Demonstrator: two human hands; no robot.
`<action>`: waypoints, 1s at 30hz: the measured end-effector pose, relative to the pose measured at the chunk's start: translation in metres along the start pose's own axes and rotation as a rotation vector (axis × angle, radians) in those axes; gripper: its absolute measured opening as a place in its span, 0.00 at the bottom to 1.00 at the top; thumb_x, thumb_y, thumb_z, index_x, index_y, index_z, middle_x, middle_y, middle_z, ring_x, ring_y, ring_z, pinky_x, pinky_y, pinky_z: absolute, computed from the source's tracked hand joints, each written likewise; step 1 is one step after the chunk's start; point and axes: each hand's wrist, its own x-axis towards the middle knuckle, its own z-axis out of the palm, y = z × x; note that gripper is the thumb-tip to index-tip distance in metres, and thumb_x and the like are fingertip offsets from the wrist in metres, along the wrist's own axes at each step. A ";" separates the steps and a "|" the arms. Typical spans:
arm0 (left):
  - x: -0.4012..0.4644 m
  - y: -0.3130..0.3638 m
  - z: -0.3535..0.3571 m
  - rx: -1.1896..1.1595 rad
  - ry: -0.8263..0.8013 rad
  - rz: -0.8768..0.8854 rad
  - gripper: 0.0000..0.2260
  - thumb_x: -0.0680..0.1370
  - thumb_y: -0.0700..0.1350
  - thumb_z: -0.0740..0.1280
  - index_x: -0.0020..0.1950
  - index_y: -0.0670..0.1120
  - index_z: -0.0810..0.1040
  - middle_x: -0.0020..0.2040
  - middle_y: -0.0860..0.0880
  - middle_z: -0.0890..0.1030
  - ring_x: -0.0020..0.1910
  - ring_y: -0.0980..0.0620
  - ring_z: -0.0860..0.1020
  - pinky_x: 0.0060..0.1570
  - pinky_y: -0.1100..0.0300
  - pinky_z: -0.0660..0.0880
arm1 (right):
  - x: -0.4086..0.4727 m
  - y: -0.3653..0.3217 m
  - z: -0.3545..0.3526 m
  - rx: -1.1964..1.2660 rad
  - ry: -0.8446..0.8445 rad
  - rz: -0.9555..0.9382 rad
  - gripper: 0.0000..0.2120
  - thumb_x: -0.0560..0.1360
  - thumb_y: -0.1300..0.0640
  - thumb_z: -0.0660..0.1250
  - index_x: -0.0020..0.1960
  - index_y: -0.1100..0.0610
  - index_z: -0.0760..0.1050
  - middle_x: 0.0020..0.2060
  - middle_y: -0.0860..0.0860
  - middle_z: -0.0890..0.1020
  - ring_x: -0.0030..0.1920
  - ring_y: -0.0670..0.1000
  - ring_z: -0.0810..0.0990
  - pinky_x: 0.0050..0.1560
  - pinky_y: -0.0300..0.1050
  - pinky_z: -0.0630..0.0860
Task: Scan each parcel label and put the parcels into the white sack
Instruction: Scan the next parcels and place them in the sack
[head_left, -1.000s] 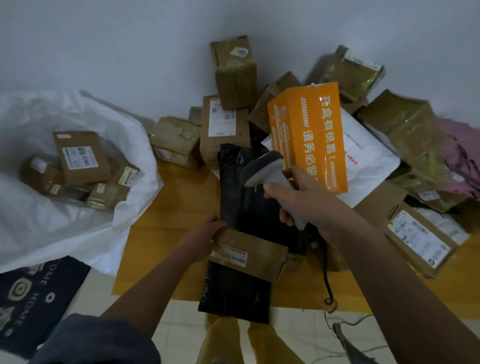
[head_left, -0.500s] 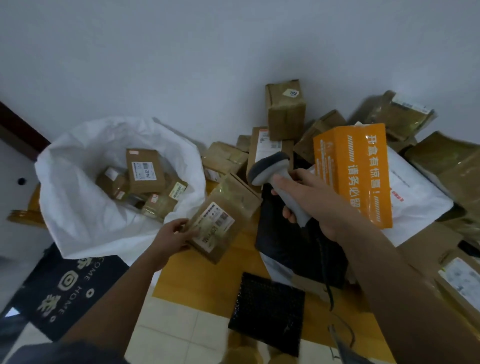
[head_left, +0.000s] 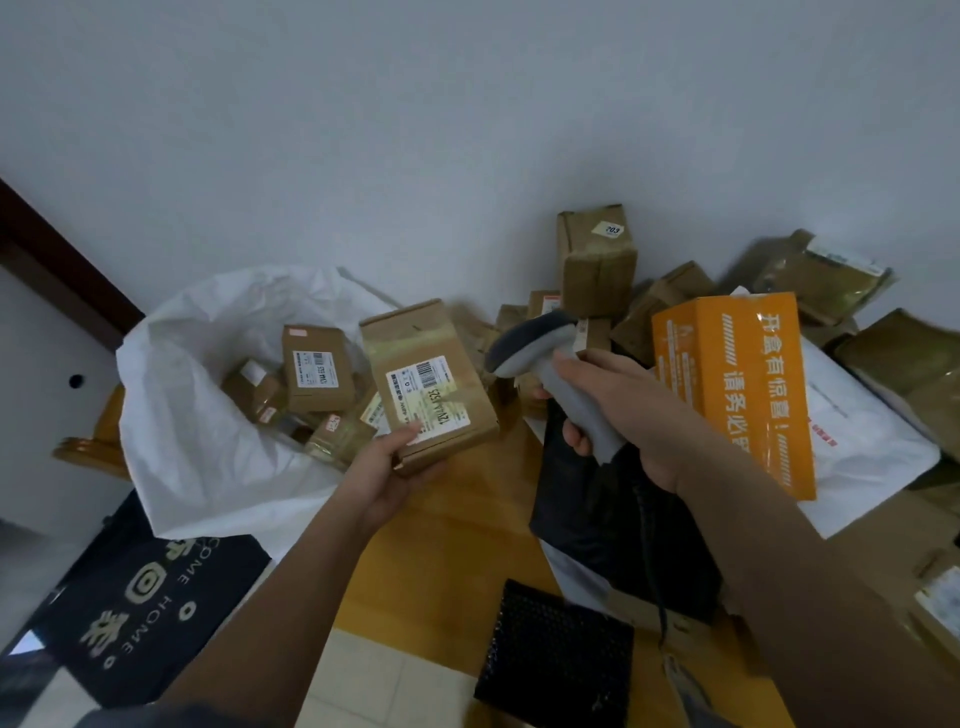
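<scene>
Here, in the head view, the left hand grips a brown parcel by its near end, thumb on the label, which faces up. The parcel is held in the air just beside the white sack's open mouth. The right hand is wrapped round the grip of a grey scanner, its head turned toward the label. The step in hand looks like the scan itself. Once the label reads, the next move calls for carrying the parcel left over the sack's rim and letting go. The sack already holds several small brown boxes, labels showing. More unsorted parcels and an orange box are heaped against the wall behind the scanner.
</scene>
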 end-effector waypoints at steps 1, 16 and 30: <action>0.002 0.003 -0.003 0.042 0.002 0.008 0.09 0.78 0.39 0.67 0.58 0.42 0.76 0.55 0.41 0.83 0.53 0.44 0.81 0.51 0.48 0.81 | -0.001 -0.002 -0.003 -0.047 -0.027 -0.009 0.16 0.81 0.47 0.62 0.59 0.59 0.73 0.48 0.57 0.81 0.27 0.48 0.75 0.27 0.39 0.72; -0.002 0.030 -0.032 0.330 0.057 0.086 0.17 0.77 0.42 0.69 0.66 0.44 0.75 0.55 0.41 0.83 0.52 0.45 0.82 0.47 0.54 0.79 | -0.018 -0.040 -0.021 -0.307 -0.241 -0.165 0.21 0.74 0.45 0.65 0.61 0.57 0.73 0.42 0.52 0.82 0.29 0.49 0.75 0.29 0.39 0.72; -0.006 0.005 -0.022 1.362 0.053 1.742 0.09 0.76 0.37 0.65 0.54 0.41 0.69 0.58 0.40 0.69 0.61 0.38 0.71 0.69 0.34 0.62 | 0.037 0.011 -0.009 0.289 0.419 0.113 0.40 0.68 0.44 0.77 0.72 0.57 0.63 0.47 0.55 0.78 0.34 0.48 0.76 0.31 0.41 0.75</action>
